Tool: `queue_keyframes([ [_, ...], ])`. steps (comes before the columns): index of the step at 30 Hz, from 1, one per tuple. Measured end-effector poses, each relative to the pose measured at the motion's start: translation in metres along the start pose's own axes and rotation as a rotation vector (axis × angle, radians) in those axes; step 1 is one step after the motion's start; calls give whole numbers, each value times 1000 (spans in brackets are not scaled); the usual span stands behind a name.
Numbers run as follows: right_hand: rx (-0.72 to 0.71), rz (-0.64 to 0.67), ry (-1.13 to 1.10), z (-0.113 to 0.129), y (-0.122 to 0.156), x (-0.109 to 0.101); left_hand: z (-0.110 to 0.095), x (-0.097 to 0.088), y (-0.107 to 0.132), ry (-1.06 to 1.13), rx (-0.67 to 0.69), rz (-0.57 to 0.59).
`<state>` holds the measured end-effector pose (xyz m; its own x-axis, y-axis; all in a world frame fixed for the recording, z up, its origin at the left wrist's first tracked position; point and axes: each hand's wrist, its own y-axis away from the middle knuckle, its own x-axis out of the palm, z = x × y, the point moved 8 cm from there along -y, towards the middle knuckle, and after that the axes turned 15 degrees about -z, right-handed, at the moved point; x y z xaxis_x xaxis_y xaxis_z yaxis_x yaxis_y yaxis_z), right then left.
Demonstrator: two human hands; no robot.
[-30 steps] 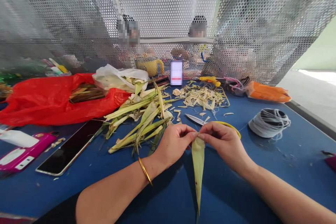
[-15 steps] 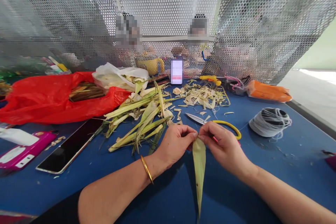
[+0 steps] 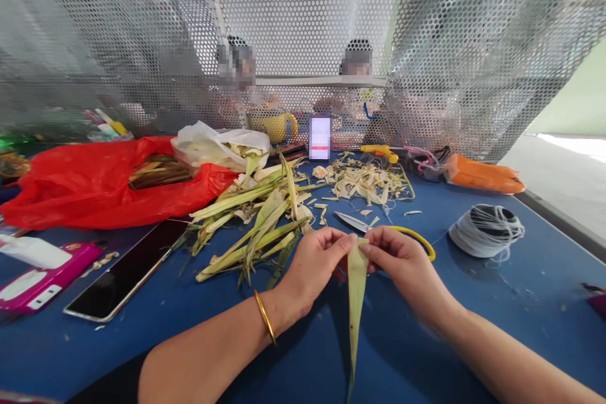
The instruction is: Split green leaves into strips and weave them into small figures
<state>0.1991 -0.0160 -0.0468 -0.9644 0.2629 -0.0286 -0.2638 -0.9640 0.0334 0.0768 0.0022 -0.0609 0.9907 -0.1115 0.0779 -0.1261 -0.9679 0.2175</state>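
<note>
A long pale-green corn husk (image 3: 356,303) hangs point down over the blue table, its wide end up between my two hands. My left hand (image 3: 319,265), with a gold bangle at the wrist, pinches its upper left edge between thumb and fingers. On the other side my right hand (image 3: 402,259) is closed on the upper right edge, thumb in front. Just beyond my hands lie scissors (image 3: 411,235) with yellow handles, partly covered by my right hand. A heap of husks (image 3: 265,221) spreads to the left of them.
Husk scraps (image 3: 369,180) lie in a pile farther back. At right stand a spool of grey thread (image 3: 487,230) and an orange packet (image 3: 485,174). Leftward are a dark phone (image 3: 130,271), a magenta device (image 3: 52,281) and a red bag (image 3: 89,183). A perforated metal screen (image 3: 303,19) closes the back.
The husk's top edge now shows between my hands, and the husk looks narrower, turned or folded. My right fingers have shifted slightly. The view has tilted up a little.
</note>
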Motion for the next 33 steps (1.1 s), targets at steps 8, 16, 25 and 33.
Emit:
queue_keyframes([
  [8,-49,-1,51,-1,-1,0,2,2,1,-36,24,-9],
  [16,-210,-52,112,8,1,-4,3,2,-1,-10,15,-39],
  [25,15,5,26,-4,1,4,4,-3,-3,-32,-3,-79],
  [33,-95,-36,89,0,-1,-1,9,4,-1,29,-50,-25],
])
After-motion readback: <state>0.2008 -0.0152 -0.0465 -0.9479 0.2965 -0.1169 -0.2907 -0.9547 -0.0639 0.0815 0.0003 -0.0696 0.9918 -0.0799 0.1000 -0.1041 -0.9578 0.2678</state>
